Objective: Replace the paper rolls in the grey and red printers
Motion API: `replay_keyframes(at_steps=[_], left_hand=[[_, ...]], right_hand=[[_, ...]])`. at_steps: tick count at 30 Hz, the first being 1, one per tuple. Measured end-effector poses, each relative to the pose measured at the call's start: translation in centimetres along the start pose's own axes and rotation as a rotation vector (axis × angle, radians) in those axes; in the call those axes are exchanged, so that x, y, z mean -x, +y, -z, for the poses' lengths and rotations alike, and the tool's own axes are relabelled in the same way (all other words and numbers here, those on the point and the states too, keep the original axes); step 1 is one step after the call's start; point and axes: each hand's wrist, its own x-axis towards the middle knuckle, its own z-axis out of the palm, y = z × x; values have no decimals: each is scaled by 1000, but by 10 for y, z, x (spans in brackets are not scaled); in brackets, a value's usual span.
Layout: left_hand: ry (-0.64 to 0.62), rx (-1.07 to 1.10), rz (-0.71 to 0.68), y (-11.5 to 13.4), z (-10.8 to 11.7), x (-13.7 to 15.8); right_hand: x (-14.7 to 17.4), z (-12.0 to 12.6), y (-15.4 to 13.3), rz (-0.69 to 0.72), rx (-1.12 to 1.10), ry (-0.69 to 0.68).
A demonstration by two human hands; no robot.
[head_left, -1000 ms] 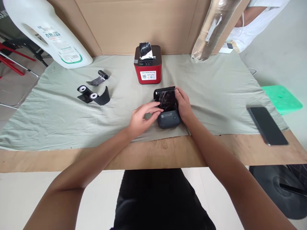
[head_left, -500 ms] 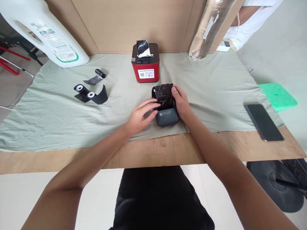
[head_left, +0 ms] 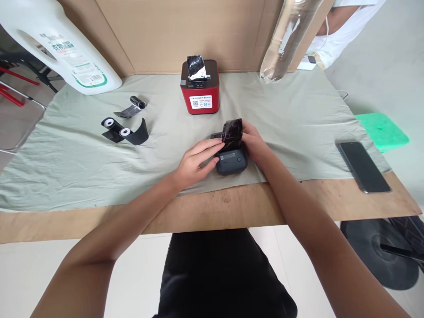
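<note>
In front of me on the cloth lies a small dark grey label printer (head_left: 232,163), its lid tilted back on the far side. A glossy black strip (head_left: 233,132) stands up from the printer's opening. My right hand (head_left: 254,142) grips the strip by its right side, its fingertips partly hidden behind it. My left hand (head_left: 200,160) reaches in from the left with fingers stretched out; the fingertips touch the strip's lower left edge and the thumb is at the printer's left side.
Behind the printer stands a red box-shaped printer (head_left: 200,97) with black film on top. Black rolls (head_left: 115,130) and a smaller roll (head_left: 137,104) lie left. A white jug (head_left: 76,57) leans back left; a phone (head_left: 363,167) rests right. A person's arm (head_left: 336,20) shows behind the cardboard (head_left: 185,31).
The black strip, which lay back over the printer's lid, is now raised upright. My right hand has shifted from the lid's right edge to the strip. My left hand has barely moved.
</note>
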Motion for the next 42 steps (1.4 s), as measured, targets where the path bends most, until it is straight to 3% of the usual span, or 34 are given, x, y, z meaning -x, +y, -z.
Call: replay_keyframes(at_steps=[11,15,22,31,36,42], left_hand=[[-1,43,-62,1,2,-2],[-19,92,-75,3,6,-3],[-254,87,-133,1,11,-2],[-219,46,-149,3,7,-2],[-133,36,-53,5,2,-1],[-141,-118,75,3,0,2]], right_hand=[[6,23,-29,-105,177,-246],[6,28,-28,-137,199,-238],[7,33,-26,-158,228,-261],[8,33,-30,-151,240,-315],[9,34,-28,-155,231,-317],[9,30,-31,-149,171,-334]])
